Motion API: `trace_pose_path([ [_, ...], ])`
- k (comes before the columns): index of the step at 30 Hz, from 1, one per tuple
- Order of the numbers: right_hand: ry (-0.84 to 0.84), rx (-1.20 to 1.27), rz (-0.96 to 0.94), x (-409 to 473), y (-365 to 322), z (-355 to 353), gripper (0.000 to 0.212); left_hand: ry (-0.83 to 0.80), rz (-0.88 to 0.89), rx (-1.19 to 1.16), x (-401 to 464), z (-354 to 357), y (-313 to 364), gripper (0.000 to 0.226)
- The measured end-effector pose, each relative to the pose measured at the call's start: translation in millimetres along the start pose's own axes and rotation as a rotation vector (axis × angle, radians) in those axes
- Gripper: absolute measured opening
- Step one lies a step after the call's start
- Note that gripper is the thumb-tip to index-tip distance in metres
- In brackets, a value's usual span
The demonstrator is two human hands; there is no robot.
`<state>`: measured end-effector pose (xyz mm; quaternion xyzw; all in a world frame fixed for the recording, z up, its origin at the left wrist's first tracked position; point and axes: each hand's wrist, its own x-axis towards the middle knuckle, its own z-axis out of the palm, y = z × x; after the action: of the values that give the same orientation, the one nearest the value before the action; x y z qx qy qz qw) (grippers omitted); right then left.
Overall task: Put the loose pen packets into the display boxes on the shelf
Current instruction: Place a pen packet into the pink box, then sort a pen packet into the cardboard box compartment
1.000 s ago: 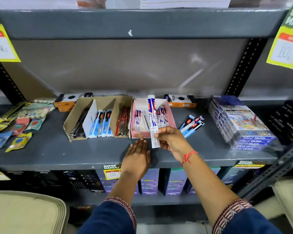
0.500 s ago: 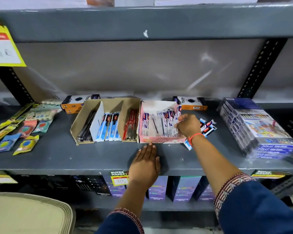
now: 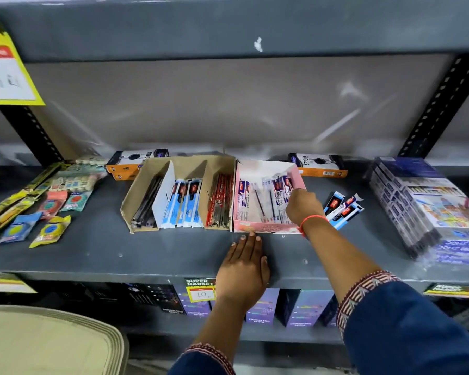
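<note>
A pink display box stands mid-shelf with several white-and-blue pen packets lying in it. My right hand reaches into its right side, fingers curled on a white pen packet there. Two or three loose blue, white and black pen packets lie on the shelf just right of that box. My left hand rests flat on the shelf, fingertips touching the pink box's front wall. To the left, a brown display box with dividers holds black, blue and red pen packets.
The grey metal shelf also carries a wrapped stack of colour-pencil boxes at the right, orange boxes behind, and small eraser packs at the left. Stacked beige trays sit lower left. Price tags hang from the shelf edges.
My right hand carried a white pen packet from in front of the pink box into its right side. The view moved closer; my left hand stayed flat on the shelf.
</note>
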<state>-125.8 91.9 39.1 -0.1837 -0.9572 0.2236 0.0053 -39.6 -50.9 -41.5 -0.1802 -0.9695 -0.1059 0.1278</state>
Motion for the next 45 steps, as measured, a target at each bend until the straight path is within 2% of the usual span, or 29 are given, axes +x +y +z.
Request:
trace_pose_path([
  [5,0.099,0.079,-0.017,-0.7,5.0,-12.5,0.027,0.006,0.000,-0.038,1.1,-0.6,-0.7,0.043],
  [9,0.251,0.260,0.140,-1.4,35.2,-27.0,0.031,-0.074,0.002,-0.086,1.3,7.4,-4.2,0.050],
  [15,0.066,0.109,0.296,-14.3,64.5,-10.6,0.043,-0.068,-0.015,-0.084,1.6,11.9,-6.4,0.053],
  [19,0.078,0.006,0.291,-17.6,61.9,-1.0,0.041,-0.083,-0.019,-0.091,1.7,14.0,-7.8,0.054],
  [23,0.086,0.035,0.307,-11.9,70.0,-2.4,0.036,-0.087,-0.005,-0.096,1.5,15.3,-8.9,0.054],
  [29,0.173,0.135,0.274,-14.9,83.2,-5.8,0.035,-0.069,0.000,-0.096,0.6,17.0,-8.3,0.054],
  [33,0.234,0.265,0.328,-21.3,89.2,-9.3,0.039,-0.066,0.002,-0.078,0.2,17.4,-8.0,0.054],
  [41,0.265,0.447,0.414,-19.1,102.8,-15.0,0.020,-0.089,-0.006,-0.067,1.0,16.8,-7.9,0.054],
  [45,0.339,0.600,0.462,-20.2,110.2,-21.5,0.018,-0.110,-0.016,-0.063,0.8,16.9,-8.6,0.054],
])
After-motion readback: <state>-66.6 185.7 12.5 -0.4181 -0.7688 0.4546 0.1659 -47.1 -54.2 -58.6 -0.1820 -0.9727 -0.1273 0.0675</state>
